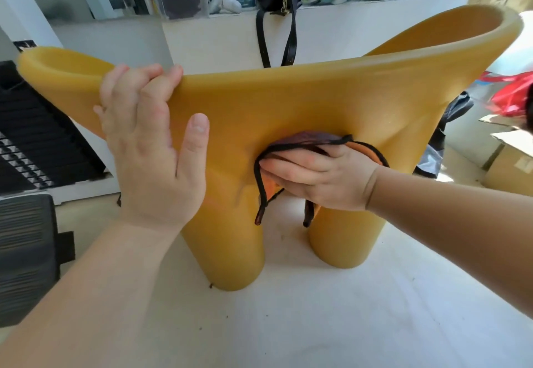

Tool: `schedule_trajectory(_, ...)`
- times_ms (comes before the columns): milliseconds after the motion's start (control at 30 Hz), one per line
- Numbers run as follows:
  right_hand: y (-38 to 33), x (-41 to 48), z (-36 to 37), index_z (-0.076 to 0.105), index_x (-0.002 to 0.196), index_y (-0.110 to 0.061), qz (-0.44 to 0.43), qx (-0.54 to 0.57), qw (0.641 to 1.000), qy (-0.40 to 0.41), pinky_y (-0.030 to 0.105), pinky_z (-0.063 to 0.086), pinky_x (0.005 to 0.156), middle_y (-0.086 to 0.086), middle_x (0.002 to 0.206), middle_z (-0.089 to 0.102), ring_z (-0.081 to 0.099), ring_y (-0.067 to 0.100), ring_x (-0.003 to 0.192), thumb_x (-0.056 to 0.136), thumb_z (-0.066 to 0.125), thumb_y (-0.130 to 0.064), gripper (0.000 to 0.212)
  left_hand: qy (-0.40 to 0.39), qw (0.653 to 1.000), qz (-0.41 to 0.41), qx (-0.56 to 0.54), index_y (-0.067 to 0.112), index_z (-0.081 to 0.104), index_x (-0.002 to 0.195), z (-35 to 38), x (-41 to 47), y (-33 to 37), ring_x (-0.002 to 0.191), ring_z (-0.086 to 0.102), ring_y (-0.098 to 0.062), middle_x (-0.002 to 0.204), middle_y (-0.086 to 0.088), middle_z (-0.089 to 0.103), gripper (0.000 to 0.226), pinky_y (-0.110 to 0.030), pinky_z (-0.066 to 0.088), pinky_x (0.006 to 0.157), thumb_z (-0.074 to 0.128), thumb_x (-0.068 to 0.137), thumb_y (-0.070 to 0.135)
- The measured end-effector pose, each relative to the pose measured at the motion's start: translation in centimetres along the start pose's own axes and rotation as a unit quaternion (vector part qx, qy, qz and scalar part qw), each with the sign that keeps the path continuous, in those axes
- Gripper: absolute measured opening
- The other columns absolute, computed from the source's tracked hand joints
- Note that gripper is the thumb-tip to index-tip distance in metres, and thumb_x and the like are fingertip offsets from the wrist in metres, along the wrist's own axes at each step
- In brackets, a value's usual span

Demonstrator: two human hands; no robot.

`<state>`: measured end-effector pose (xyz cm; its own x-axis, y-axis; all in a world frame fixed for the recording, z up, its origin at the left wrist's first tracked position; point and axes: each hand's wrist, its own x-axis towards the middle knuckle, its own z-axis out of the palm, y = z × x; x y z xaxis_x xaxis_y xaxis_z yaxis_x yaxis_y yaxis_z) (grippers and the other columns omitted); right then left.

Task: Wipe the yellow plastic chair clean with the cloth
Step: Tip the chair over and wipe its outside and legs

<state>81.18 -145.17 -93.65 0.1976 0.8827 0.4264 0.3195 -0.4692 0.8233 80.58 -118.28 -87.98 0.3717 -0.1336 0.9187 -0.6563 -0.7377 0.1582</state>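
Our right hand (314,174) presses the cloth (305,141) with flat fingers against the chair (288,99), low on its outer wall. Our left hand (150,137) curls over the rim. Standing on the floor (288,324), the chair looks stiff, smooth and probably light, so we judge the rim the best hold.

Only the person's two arms and hands show in the head view. The left hand (150,148) and the right hand (314,177) are both bare, with broad backs and short, rounded fingers (173,75). The left thumbnail (198,126) is plain and trimmed short. The right forearm wears a smooth, close-fitting tan sleeve (447,217), and its edge draws a curved line at the wrist. The left forearm (101,295) shows a fainter line across its wrist. Whether it carries a like sleeve or is bare cannot be told in the bright light.
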Motion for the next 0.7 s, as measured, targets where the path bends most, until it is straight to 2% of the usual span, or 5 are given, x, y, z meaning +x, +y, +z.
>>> schedule_trajectory(133,1.9,-1.3,-0.9,0.044,0.154,-0.024,0.015,-0.04,0.999,-0.017,0.034,0.03,0.116,-0.004,0.159,0.042,0.04,0.018,0.146,0.1,0.06,-0.021,0.056,0.007,1.0,-0.008,0.004,-0.003,0.055,0.131,0.1,0.2,0.0,0.129,0.042,-0.051,0.13,-0.027,0.053,0.05,-0.064,0.028,0.109,0.041,0.103,0.035)
schedule_trajectory(300,2.8,-3.5,-1.9,0.032,0.159,-0.017,0.062,-0.074,0.993,-0.064,0.037,0.008,0.125,0.0,0.166,0.026,0.02,0.023,0.153,0.097,0.062,-0.019,0.069,-0.002,1.0,-0.006,-0.001,-0.003,0.056,0.132,-0.2,0.2,0.1,0.131,0.042,-0.048,0.13,-0.025,0.053,0.05,-0.06,0.029,0.111,0.041,0.102,0.034)
schedule_trajectory(467,-1.6,5.2,1.0,0.027,0.156,0.002,-0.053,0.029,0.997,-0.043,0.036,0.034,0.119,0.011,0.164,0.031,0.028,0.024,0.152,0.107,0.034,-0.004,0.05,0.029,1.0,0.008,-0.007,-0.008,0.058,0.126,0.1,0.3,0.3,0.123,0.047,-0.05,0.124,-0.03,0.055,0.045,-0.052,0.03,0.113,0.038,0.104,0.026)
schedule_trajectory(600,-2.5,5.5,1.5,0.006,0.157,0.009,-0.091,-0.009,0.992,-0.087,0.032,0.034,0.116,0.012,0.169,0.014,0.016,0.024,0.156,0.109,0.03,-0.016,0.059,0.049,0.999,0.005,-0.009,-0.007,0.061,0.122,0.2,0.4,0.1,0.119,0.05,-0.048,0.12,-0.029,0.058,0.041,-0.051,0.034,0.109,0.037,0.104,0.021)
schedule_trajectory(700,1.2,-0.4,-0.5,0.008,0.161,-0.003,-0.08,-0.056,0.988,-0.121,0.036,0.025,0.122,0.008,0.171,0.004,0.009,0.024,0.157,0.108,0.036,-0.02,0.063,0.048,0.999,-0.001,-0.015,-0.005,0.062,0.121,0.0,0.6,0.0,0.118,0.051,-0.046,0.119,-0.026,0.059,0.04,-0.056,0.037,0.104,0.037,0.103,0.02)
